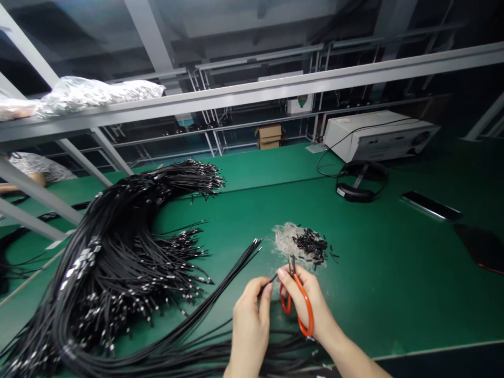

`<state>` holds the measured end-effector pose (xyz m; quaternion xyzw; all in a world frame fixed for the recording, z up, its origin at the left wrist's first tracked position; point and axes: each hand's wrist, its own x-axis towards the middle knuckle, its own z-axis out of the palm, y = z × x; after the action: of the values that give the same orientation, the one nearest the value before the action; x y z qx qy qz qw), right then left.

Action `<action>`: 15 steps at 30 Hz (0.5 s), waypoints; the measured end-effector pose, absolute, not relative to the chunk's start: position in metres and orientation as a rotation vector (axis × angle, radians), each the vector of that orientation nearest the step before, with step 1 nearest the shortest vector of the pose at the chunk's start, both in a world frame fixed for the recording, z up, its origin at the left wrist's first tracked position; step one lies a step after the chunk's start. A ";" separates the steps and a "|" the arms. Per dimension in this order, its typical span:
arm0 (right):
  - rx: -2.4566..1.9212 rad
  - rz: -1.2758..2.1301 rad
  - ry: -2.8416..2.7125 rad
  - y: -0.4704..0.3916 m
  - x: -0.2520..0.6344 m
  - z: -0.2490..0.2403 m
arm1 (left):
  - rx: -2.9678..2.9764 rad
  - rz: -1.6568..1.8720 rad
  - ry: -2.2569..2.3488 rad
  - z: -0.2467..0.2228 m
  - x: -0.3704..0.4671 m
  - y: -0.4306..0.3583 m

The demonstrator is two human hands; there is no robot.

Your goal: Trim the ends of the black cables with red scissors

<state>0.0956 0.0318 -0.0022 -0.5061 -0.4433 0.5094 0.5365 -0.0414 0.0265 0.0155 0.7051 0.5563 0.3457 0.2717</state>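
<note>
Between its thumb and fingers, my left hand pinches a thin black cable near its end. My right hand holds red-handled scissors, their short metal blades pointing away from me. The right thumb and forefinger also meet at the cable's tip, close to the left fingers. Just beyond the blades lies a heap of short black cut pieces beside clear, thread-like scraps. A large curved bundle of black cables with pale end tips fills the left side. Several more cables run under my left hand.
On the green table, a black headband-like device, a phone and a white box-shaped machine stand to the right. A grey rail crosses above, carrying a plastic bag. Another person's arm shows at far left.
</note>
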 end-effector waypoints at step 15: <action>-1.123 0.102 -2.099 0.021 0.121 -0.014 | 1.870 0.887 1.629 0.005 -0.026 0.006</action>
<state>0.1214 0.0213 -0.0142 -0.4379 -0.8182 0.0399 0.3703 -0.0265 0.0060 0.0050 0.6872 0.5987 0.3260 0.2509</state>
